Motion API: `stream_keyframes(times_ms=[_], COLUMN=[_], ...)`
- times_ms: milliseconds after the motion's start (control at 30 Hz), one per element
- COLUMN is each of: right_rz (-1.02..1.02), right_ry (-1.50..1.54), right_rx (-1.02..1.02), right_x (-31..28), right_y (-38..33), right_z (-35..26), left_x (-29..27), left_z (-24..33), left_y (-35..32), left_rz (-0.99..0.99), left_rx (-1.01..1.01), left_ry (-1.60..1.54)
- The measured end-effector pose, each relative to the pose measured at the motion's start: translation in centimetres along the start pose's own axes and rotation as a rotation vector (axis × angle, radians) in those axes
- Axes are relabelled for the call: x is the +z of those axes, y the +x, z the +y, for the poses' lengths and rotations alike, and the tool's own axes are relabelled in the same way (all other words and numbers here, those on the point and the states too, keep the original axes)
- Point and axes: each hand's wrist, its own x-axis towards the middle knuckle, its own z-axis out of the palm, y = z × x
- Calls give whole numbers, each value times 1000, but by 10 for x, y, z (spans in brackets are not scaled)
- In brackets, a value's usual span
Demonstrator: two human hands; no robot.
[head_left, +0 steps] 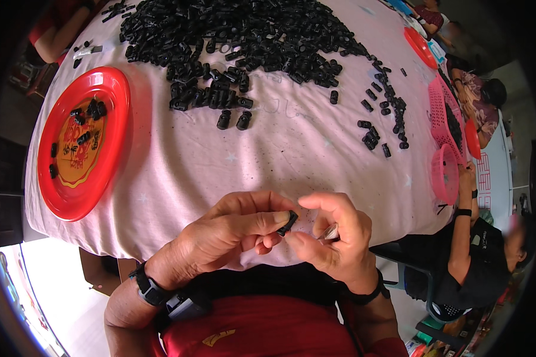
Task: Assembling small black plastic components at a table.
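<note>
My left hand (235, 229) pinches a small black plastic piece (287, 222), which looks like a cord lock, between thumb and fingertips. Close beside it, my right hand (339, 241) has its index finger and thumb apart around the near side of that piece. A small pale, shiny thing (331, 231) sits in the curled fingers of my right hand; its kind is not clear. Beyond both hands, a big heap of similar black pieces (238, 35) covers the far part of the table, and two of them (233, 120) stand apart in front.
A pink cloth (178, 172) with wrinkles covers the table. At the left lies a red plate (116, 143) holding several black pieces. Loose pieces (372, 134), a pink basket (439, 113) and a pink bowl (439, 172) are on the right. Other people (458, 256) sit around the table.
</note>
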Motion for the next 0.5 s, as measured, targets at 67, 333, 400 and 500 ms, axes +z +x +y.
stream_keyframes(times_ms=[67,333,400,500], right_rz=[-44,63,87,108], right_ry=[78,133,98,46], right_rx=[89,100,113,82], right_x=[-1,1,1,4], right_y=[0,-4,-6,-4], right_z=[-3,-2,-1,-4], left_x=[-1,4,4,1], left_z=[0,-5,-5,-6], left_y=[0,-2,-2,-1], left_rz=[-11,14,1,10], left_rx=[30,161,213,257], left_ry=[-11,-88,-54,74])
